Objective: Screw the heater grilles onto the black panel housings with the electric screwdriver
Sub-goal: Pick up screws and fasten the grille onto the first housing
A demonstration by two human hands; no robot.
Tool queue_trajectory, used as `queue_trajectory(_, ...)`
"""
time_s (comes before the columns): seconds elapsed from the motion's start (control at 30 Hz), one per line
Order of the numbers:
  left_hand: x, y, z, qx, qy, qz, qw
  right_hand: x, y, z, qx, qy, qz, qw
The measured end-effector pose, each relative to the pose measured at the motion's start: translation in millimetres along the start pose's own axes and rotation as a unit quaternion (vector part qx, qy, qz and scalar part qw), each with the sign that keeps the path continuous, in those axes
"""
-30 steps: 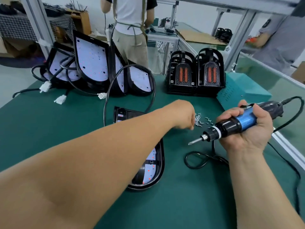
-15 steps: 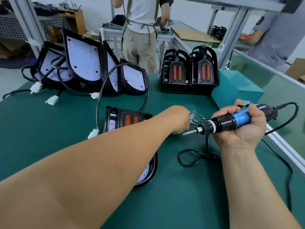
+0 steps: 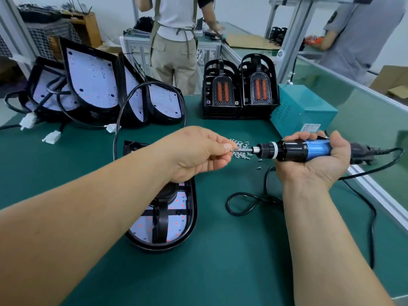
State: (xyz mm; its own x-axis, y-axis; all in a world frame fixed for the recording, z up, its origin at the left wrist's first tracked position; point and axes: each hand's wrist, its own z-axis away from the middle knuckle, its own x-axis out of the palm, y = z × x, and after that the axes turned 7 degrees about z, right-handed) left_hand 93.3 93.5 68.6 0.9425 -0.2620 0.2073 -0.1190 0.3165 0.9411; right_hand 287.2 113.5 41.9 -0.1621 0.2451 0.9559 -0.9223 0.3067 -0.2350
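My right hand (image 3: 313,160) grips the blue-and-black electric screwdriver (image 3: 293,149), held level with its bit pointing left. My left hand (image 3: 198,151) pinches a small screw (image 3: 234,149) at the bit's tip, just above a pile of loose screws (image 3: 240,149) on the green table. A black panel housing (image 3: 172,217) with a grille frame on it lies flat under my left forearm, which hides its upper half. Two stacks of black heater grilles (image 3: 240,91) with orange elements stand at the back.
Several black housings (image 3: 92,85) with white wire plugs lean together at the back left. A teal power box (image 3: 302,111) sits right of the grilles. The screwdriver's black cord (image 3: 247,204) loops over the table. Two people stand beyond the bench.
My left hand came off the screw pile with a screw and brought it to the bit. My right hand turned the screwdriver level and closer to the left hand.
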Motion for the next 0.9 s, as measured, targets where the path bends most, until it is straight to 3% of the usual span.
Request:
queue_trajectory(0.33,4.9,0.0,7.4,-0.021,0.024,0.045,0.998,2.1,1.2,5.2,0.004,-0.013,0.002,1.000)
queue_trajectory(0.67,6.8,-1.6,7.6,-0.018,0.088,-0.016,0.996,6.7,3.6,11.2,-0.026,-0.047,0.039,0.998)
queue_trajectory(0.9,7.4,-1.4,5.4,-0.085,0.108,0.067,0.988,8.3,4.4,12.4,-0.051,-0.067,0.082,0.993)
